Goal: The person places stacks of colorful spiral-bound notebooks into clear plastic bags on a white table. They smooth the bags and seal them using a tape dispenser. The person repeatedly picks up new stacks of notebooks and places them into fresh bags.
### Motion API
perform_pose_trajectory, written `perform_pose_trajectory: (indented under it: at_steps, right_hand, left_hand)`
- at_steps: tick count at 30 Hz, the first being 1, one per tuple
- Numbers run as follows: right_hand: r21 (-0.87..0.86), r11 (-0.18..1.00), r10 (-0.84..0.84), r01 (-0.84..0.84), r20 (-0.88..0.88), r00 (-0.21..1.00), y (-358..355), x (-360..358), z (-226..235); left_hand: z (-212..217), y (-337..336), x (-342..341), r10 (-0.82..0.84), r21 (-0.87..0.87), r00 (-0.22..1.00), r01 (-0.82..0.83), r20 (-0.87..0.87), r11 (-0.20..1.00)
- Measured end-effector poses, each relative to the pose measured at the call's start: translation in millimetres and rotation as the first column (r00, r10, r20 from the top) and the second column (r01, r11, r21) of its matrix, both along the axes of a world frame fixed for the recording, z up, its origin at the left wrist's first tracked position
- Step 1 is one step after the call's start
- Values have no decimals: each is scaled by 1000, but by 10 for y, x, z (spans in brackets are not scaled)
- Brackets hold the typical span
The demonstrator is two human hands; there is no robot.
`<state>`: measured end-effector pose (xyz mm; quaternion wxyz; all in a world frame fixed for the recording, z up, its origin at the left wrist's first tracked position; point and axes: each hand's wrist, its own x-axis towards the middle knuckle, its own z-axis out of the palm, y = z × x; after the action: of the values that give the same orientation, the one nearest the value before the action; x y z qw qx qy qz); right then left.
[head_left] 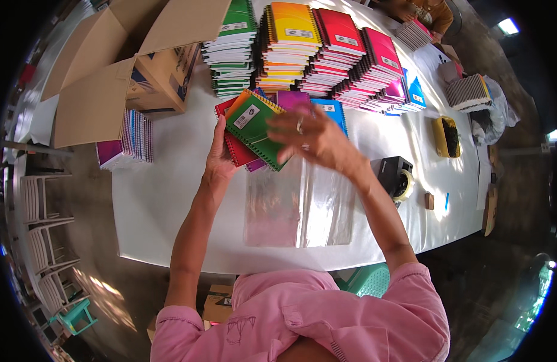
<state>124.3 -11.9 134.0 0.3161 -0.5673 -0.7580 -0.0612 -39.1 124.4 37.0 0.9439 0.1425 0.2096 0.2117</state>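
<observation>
My left hand [219,151] grips a fanned handful of spiral notebooks by their left edge. A green notebook [249,123] lies on top, with a red notebook [237,148] and a purple one showing under it. Over the green cover's right side is my right hand [311,137], its fingers spread and slightly blurred; whether they touch the cover I cannot tell. Behind that hand a blue notebook [334,110] and a purple notebook [290,98] are partly hidden. Clear plastic sleeves [278,211] lie flat on the table below my hands.
Tall stacks of green, yellow notebooks [293,27], red and pink ones line the table's back. An open cardboard box [91,114] stands left, beside more notebooks [136,139]. Rightward are a black tape dispenser [392,172] and a yellow container [440,137]. Another person [435,15] handles notebooks at far right.
</observation>
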Motion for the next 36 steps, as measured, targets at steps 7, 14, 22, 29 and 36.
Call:
perform_pose_trajectory:
  at_steps: [7,14,22,29,36]
  right_hand:
    - [298,878,-433,374,163,887,894,992,92]
    - [402,876,-295,266,12,955,299,828,276]
    - [4,989,-144,145,168,975,-603,255,-17]
    - [301,833,-511,463,102,853,17,1273,249]
    - [315,804,-546,504,56,836,60,1587,-27]
  left_hand:
    - [-170,67,210,-197,13,847,220,494,975]
    - [-137,-72,313,-111,73,983,101,149,992]
    - [-196,-187,504,-220,27,944,221,244,975]
    - [-209,-186,615,-256,4,926,265,279,964]
    - [-184,-253,843,-268,104,940,251,212,962]
